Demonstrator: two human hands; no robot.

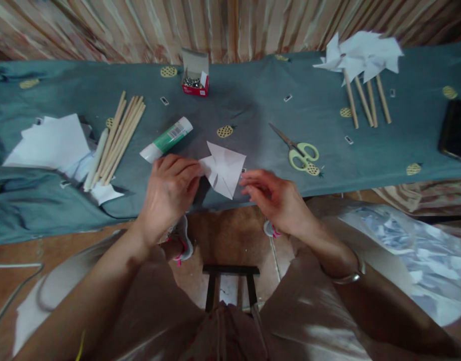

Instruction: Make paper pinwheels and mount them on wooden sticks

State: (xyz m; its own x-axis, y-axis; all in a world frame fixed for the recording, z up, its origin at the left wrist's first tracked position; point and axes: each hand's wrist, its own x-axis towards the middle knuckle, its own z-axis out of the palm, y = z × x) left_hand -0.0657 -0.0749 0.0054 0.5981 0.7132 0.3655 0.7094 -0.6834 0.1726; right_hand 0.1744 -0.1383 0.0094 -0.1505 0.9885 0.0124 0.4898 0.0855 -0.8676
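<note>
A white paper pinwheel [226, 168] with cut slits and partly folded corners is in front of me at the table's near edge. My left hand [171, 186] pinches its left corner between thumb and fingers. Just off its right edge, my right hand [272, 196] has its fingers apart and slightly curled, with nothing visible in them. A green and white glue stick [169, 138] lies just beyond my left hand. Scissors with light green handles [296, 150] rest to the right of the paper, blades pointing away to the left.
A small open red box [195, 82] of metal pins stands at the back. On the left are a bundle of wooden sticks [121, 138] and paper sheets [53, 143]. Finished paper pinwheels [362, 52] lie back right; a dark phone-like object [456, 131] sits at the right edge.
</note>
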